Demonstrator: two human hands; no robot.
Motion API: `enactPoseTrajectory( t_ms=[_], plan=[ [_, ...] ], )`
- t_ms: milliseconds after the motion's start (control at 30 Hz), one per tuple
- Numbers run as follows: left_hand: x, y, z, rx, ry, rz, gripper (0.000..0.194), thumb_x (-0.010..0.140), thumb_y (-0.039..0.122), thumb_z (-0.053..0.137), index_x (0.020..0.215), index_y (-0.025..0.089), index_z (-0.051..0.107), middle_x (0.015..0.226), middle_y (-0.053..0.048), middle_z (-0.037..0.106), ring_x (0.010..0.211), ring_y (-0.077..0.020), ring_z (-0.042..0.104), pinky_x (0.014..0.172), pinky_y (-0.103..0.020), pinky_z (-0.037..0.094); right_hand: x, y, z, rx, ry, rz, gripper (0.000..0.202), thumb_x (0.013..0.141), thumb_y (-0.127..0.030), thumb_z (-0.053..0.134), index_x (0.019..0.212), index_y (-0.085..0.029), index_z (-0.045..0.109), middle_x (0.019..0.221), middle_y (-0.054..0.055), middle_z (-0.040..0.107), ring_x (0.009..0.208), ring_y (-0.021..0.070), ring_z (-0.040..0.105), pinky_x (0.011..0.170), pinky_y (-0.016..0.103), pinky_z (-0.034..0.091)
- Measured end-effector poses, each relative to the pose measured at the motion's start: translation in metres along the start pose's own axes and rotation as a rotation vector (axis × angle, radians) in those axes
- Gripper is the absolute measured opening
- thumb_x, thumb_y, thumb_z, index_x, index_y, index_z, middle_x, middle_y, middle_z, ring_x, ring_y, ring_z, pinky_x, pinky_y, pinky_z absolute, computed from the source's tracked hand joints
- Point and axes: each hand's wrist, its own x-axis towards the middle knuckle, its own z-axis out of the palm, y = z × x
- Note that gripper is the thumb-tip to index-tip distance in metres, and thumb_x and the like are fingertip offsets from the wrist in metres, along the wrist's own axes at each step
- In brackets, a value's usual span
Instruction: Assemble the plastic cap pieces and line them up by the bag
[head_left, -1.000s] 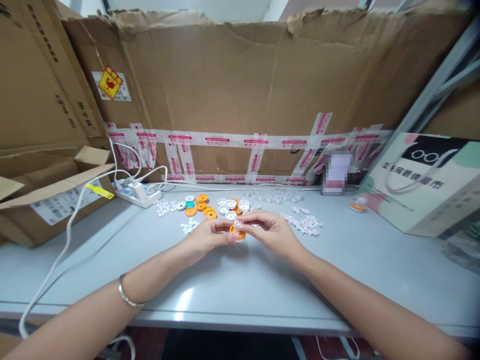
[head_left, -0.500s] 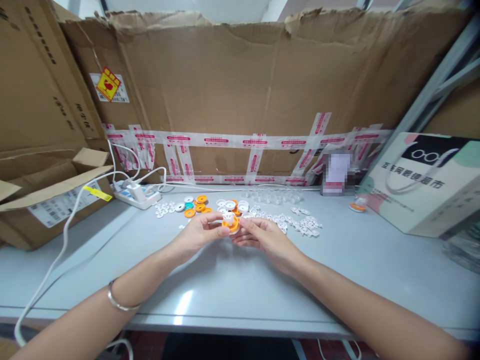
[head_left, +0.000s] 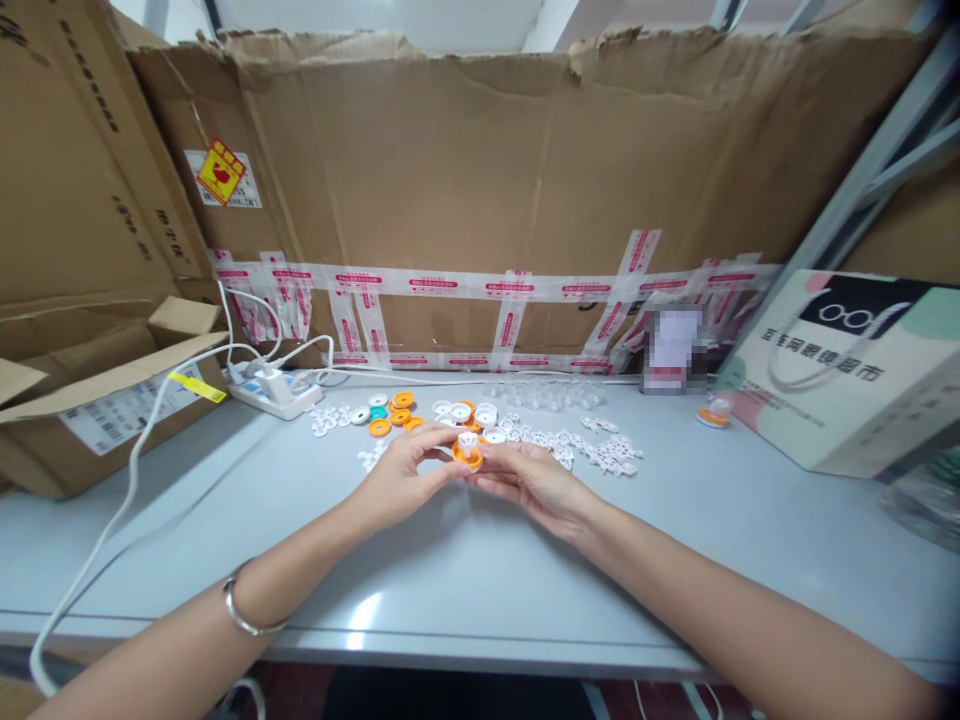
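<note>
An orange part [head_left: 466, 461], with a white piece [head_left: 468, 441] projecting from its middle, was held over the grey table [head_left: 525, 600], grasped at its left side between the thumb and fingers of the left hand [head_left: 411, 466] and at its right side by the fingers of the right hand [head_left: 541, 484]. Orange discs [head_left: 380, 428] were grouped just beyond the left hand, while white openwork pieces [head_left: 616, 453] were spread beyond the right hand. Clear parts [head_left: 551, 393] were placed farther back, near the cardboard box [head_left: 450, 180].
</note>
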Motion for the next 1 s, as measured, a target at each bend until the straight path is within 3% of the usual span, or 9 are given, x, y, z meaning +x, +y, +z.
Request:
enactPoseTrajectory(
  t_ms=[233, 333, 400, 467, 533, 633, 733, 800, 1000],
  plan=[
    [0.002, -0.001, 0.01, -0.222, 0.076, -0.087, 0.041, 0.072, 0.028, 0.067, 0.111, 0.017, 0.059, 0.11, -0.007, 0.062, 0.095, -0.0197, 0.058, 0.087, -0.034, 0.048, -0.004, 0.001, 0.003, 0.007, -0.036, -0.025, 0.021, 0.077, -0.031, 0.063, 0.091, -0.016, 0.069, 0.086, 0.006, 0.072, 0.08, 0.0121, 0.067, 0.079, 0.022, 0.054],
    [0.001, 0.002, 0.011, -0.265, 0.1, -0.13, 0.034, 0.073, 0.03, 0.066, 0.102, 0.015, 0.062, 0.102, -0.006, 0.064, 0.092, -0.0194, 0.059, 0.083, -0.031, 0.048, -0.004, -0.005, 0.0, -0.151, -0.097, -0.034, 0.029, 0.078, -0.04, 0.06, 0.092, -0.016, 0.069, 0.088, 0.008, 0.072, 0.082, 0.0145, 0.067, 0.081, 0.028, 0.053],
    [0.0, 0.005, 0.009, -0.293, 0.116, -0.176, 0.034, 0.072, 0.031, 0.067, 0.101, 0.014, 0.062, 0.099, -0.006, 0.065, 0.09, -0.019, 0.06, 0.082, -0.03, 0.046, -0.001, -0.019, -0.012, -0.356, -0.053, -0.132, 0.032, 0.075, -0.044, 0.062, 0.089, -0.016, 0.069, 0.087, 0.009, 0.071, 0.081, 0.0166, 0.067, 0.083, 0.033, 0.052],
    [-0.001, 0.007, 0.007, -0.316, 0.146, -0.241, 0.036, 0.071, 0.031, 0.069, 0.102, 0.014, 0.061, 0.099, -0.006, 0.065, 0.09, -0.0184, 0.059, 0.082, -0.029, 0.045, 0.004, -0.042, -0.036, -0.572, 0.169, -0.361, 0.03, 0.07, -0.043, 0.066, 0.083, -0.016, 0.069, 0.084, 0.007, 0.071, 0.079, 0.0176, 0.066, 0.084, 0.036, 0.051],
    [-0.002, 0.007, 0.005, -0.322, 0.168, -0.295, 0.038, 0.069, 0.032, 0.07, 0.102, 0.015, 0.061, 0.1, -0.005, 0.064, 0.091, -0.0176, 0.058, 0.083, -0.028, 0.044, 0.012, -0.068, -0.074, -0.68, 0.435, -0.529, 0.031, 0.071, -0.042, 0.063, 0.089, -0.017, 0.067, 0.087, 0.007, 0.069, 0.079, 0.0193, 0.065, 0.084, 0.04, 0.049],
    [-0.003, 0.007, 0.004, -0.322, 0.125, -0.311, 0.033, 0.069, 0.034, 0.069, 0.096, 0.016, 0.064, 0.093, -0.004, 0.065, 0.087, -0.0165, 0.058, 0.08, -0.027, 0.043, 0.024, -0.097, -0.14, -0.81, 0.686, -0.595, 0.023, 0.067, -0.03, 0.066, 0.086, -0.018, 0.065, 0.093, 0.008, 0.067, 0.091, 0.0235, 0.062, 0.091, 0.042, 0.044],
    [-0.002, 0.009, 0.004, -0.335, 0.059, -0.27, 0.029, 0.071, 0.035, 0.068, 0.094, 0.018, 0.066, 0.091, -0.003, 0.066, 0.084, -0.0165, 0.058, 0.077, -0.026, 0.043, 0.034, -0.1, -0.191, -0.83, 0.677, -0.519, 0.034, 0.053, -0.015, 0.07, 0.086, -0.019, 0.062, 0.102, 0.01, 0.065, 0.1, 0.0262, 0.059, 0.095, 0.043, 0.04],
    [-0.002, 0.01, 0.003, -0.326, 0.038, -0.26, 0.028, 0.072, 0.035, 0.067, 0.094, 0.018, 0.066, 0.092, -0.003, 0.066, 0.086, -0.017, 0.058, 0.077, -0.025, 0.043, 0.04, -0.092, -0.21, -0.814, 0.648, -0.487, 0.041, 0.048, -0.012, 0.072, 0.087, -0.02, 0.061, 0.102, 0.01, 0.064, 0.099, 0.0266, 0.059, 0.091, 0.043, 0.043],
    [0.0, 0.005, 0.001, -0.298, 0.03, -0.267, 0.027, 0.072, 0.036, 0.066, 0.092, 0.017, 0.066, 0.091, -0.003, 0.065, 0.084, -0.0164, 0.057, 0.077, -0.025, 0.043, 0.058, -0.066, -0.221, -0.749, 0.611, -0.46, 0.048, 0.046, -0.022, 0.077, 0.09, -0.019, 0.057, 0.086, 0.01, 0.068, 0.091, 0.0259, 0.062, 0.085, 0.041, 0.046]
  ],
)
